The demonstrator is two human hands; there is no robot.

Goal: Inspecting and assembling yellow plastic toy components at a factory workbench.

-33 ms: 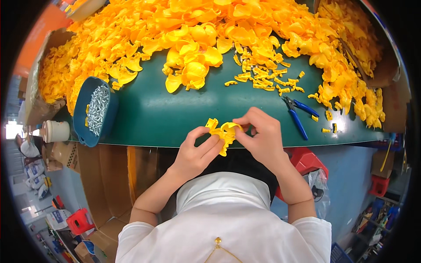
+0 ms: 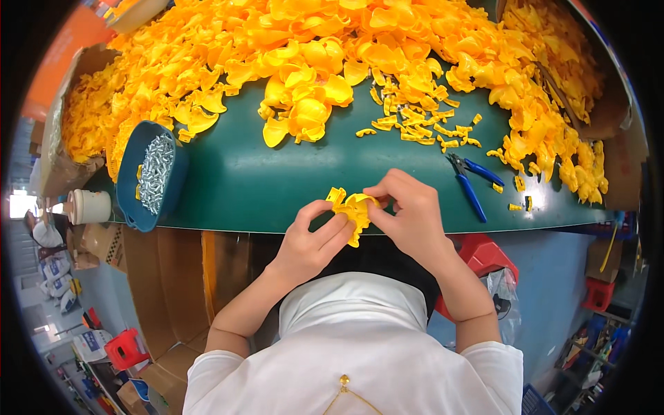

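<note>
Just over the front edge of the green table, a yellow moulded plastic piece [image 2: 354, 213] with an uneven, curved outline is held between both hands. My left hand [image 2: 312, 232] pinches its left side between thumb and fingers. On its upper right, the thumb and fingertips of my right hand [image 2: 408, 207] are closed; they cover part of the piece. A pair of blue-handled cutters [image 2: 469, 185] lies on the table to the right of my right hand, jaws pointing away from me. Small yellow clip-like parts [image 2: 418, 128] are scattered farther off.
A big heap of yellow plastic shells [image 2: 304, 117] spreads across the back of the green table [image 2: 263, 187]. At the left stands a blue bin [image 2: 173, 183] of metal screws, beside a white tub [image 2: 90, 206]. Below are a cardboard box [image 2: 166, 277] and a red stool [image 2: 481, 259].
My right hand has shifted slightly left, closer to my left hand. Both hands keep hold of the yellow plastic piece.
</note>
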